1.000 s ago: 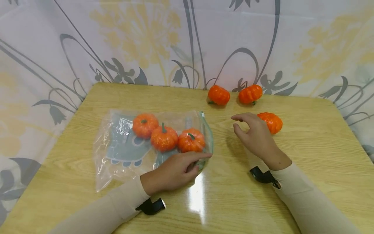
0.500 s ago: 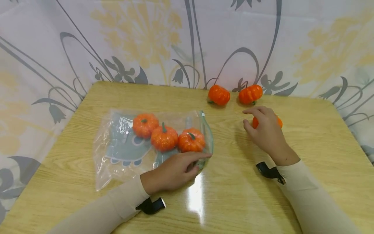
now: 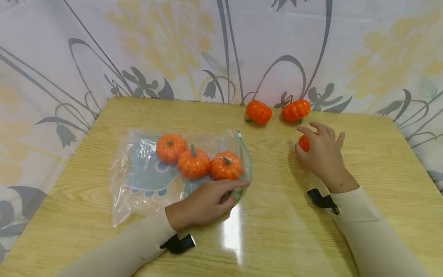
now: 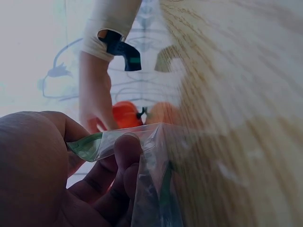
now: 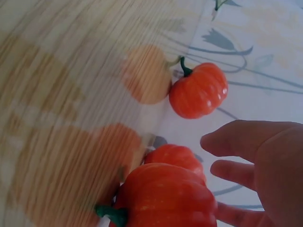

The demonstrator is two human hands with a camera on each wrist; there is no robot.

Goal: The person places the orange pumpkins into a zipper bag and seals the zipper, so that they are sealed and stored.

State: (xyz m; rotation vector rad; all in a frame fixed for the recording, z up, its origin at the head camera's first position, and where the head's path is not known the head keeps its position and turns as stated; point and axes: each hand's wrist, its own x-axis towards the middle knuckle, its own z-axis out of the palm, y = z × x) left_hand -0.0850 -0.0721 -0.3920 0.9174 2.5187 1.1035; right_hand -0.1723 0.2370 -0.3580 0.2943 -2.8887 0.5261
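A clear zip bag point(image 3: 119, 192) with a printed blue-grey figure lies flat at left centre. Three small orange pumpkins, one of them a pumpkin point(image 3: 194, 166) with an upright green stem, show inside it. My left hand point(image 3: 202, 203) grips the bag's near corner at its mouth; the left wrist view shows curled fingers at the green zip strip point(image 4: 90, 145). My right hand point(image 3: 323, 157) hovers with spread fingers over a loose pumpkin point(image 3: 304, 142), hiding most of it. In the right wrist view this pumpkin point(image 5: 163, 198) sits beside the fingers, without a visible grip.
Two more loose pumpkins, a left one point(image 3: 258, 112) and a right one point(image 3: 296, 110), lie on their sides at the table's back edge. A flower-patterned curtain point(image 3: 221, 50) hangs directly behind. The glossy wooden table point(image 3: 270, 234) reflects light in front.
My right hand has moved right and slightly away from me, over the loose pumpkin, and its fingers have spread. My left hand and the bag have stayed put.
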